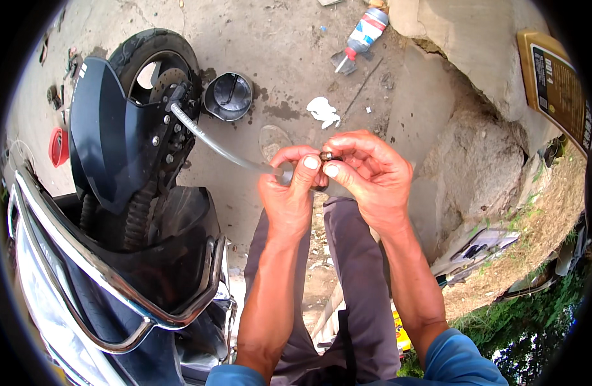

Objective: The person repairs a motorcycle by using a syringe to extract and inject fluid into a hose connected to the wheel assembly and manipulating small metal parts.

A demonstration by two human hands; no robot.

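In front of my knees, both hands are closed and their fingertips meet. A clear hose runs from the lower part of a scooter's front wheel into my left hand, which grips its end. Between thumb and fingers, my right hand pinches a small dark cylindrical metal piece. The left thumb and fingertips lie right beside that piece. Whether it joins the hose is hidden by my fingers.
A dark metal pot stands beside the wheel. On the ground farther off lie a plastic bottle with a red neck and a crumpled white tissue. A red container is at left, rocks and a brown-gold bottle at right.
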